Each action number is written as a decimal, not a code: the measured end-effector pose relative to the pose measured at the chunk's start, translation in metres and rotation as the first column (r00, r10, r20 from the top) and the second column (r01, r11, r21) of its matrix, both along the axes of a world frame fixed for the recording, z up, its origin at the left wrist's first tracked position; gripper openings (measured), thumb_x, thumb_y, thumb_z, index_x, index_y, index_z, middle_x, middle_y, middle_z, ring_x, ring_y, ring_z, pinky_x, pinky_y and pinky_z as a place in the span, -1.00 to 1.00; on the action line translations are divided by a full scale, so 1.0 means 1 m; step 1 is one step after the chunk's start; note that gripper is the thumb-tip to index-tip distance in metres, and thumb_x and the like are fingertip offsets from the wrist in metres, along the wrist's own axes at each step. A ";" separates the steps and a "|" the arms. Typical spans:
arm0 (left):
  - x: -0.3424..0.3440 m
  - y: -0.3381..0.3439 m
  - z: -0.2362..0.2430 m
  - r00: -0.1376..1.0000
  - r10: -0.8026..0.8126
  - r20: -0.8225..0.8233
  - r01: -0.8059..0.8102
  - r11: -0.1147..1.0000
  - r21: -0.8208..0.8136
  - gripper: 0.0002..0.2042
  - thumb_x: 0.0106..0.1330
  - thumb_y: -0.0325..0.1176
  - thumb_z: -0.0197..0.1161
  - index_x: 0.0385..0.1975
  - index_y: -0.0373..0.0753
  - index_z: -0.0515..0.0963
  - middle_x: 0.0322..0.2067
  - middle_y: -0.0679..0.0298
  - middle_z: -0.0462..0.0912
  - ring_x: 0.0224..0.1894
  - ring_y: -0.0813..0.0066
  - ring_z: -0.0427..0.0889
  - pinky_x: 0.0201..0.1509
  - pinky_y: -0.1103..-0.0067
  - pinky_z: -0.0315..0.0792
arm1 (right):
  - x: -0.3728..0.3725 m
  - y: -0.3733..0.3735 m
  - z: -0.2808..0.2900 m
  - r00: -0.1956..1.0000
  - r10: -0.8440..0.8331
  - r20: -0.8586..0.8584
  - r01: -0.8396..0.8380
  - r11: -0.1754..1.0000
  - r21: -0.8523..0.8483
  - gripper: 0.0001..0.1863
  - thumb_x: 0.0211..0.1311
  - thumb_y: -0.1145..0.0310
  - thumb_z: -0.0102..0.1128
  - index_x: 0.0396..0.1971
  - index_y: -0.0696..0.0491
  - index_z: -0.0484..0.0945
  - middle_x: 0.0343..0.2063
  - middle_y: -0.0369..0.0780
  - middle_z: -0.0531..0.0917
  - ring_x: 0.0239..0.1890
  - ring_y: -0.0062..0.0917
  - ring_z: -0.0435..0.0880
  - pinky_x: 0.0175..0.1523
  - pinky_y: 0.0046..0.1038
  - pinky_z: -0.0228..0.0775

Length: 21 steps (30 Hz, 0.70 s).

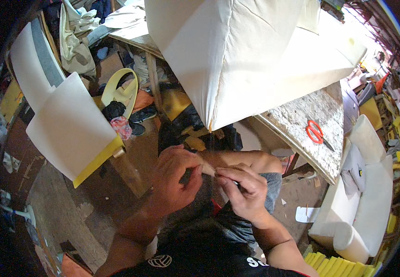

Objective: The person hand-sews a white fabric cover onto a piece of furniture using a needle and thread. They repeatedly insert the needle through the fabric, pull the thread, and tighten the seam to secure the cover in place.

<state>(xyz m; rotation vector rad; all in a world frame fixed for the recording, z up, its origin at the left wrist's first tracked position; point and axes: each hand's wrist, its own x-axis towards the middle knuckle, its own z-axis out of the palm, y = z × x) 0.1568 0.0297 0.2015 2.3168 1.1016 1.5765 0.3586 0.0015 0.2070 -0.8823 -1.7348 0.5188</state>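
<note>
My left hand point(172, 173) and my right hand point(247, 190) are close together over my lap, each in a pinch, thumb against fingers. What the left fingertips hold, if anything, is too small to make out. A tiny shiny bit shows at the right fingers, too small to name. Just beyond my hands hangs the lower corner of a large white upholstered piece point(260, 60), with a seam running down to that corner. It rests on a worn, paint-spotted table point(283, 111). Scissors with orange-red handles point(315, 131) lie on the tabletop, right of my hands.
White cushioned panels point(73, 127) with a yellow foam edge stand at left. A yellow oval ring point(134, 92), cloths and scraps lie behind them. At right is a white padded seat point(336, 212), with yellow foam strips point(334, 265) below it. Brown boards point(70, 217) cover the floor.
</note>
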 end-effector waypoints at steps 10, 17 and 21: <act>0.048 0.039 0.023 0.921 -0.127 0.368 0.147 0.989 -0.026 -0.87 0.28 -0.53 0.37 -0.23 -0.29 0.57 -0.33 0.11 0.65 -0.24 0.16 0.68 -0.06 0.39 0.53 | 0.018 0.024 0.038 0.979 -0.203 -0.012 0.200 0.949 0.244 -0.81 0.27 0.56 0.34 -0.13 0.20 0.74 -0.19 -0.05 0.78 -0.19 -0.31 0.79 -0.07 -0.43 0.61; 0.069 0.101 0.051 0.869 0.082 0.488 -0.196 0.963 0.187 -0.71 0.25 -0.48 0.46 -0.07 -0.28 0.56 -0.24 0.10 0.65 -0.20 0.15 0.66 -0.06 0.38 0.52 | 0.013 0.048 0.074 0.910 -0.240 -0.337 0.299 0.944 0.135 -0.79 0.52 0.48 0.17 -0.02 0.30 0.62 -0.16 -0.07 0.76 -0.14 -0.44 0.73 0.07 -0.41 0.59; 0.071 0.129 0.062 0.886 0.087 0.455 -0.234 0.932 0.277 -0.70 0.22 -0.52 0.46 -0.07 -0.26 0.59 -0.28 0.14 0.67 -0.23 0.18 0.68 -0.08 0.39 0.55 | 0.009 0.073 0.087 0.920 -0.131 -0.370 0.239 0.935 0.263 -0.81 0.49 0.56 0.16 -0.03 0.34 0.63 -0.17 -0.07 0.77 -0.10 -0.45 0.77 0.04 -0.47 0.61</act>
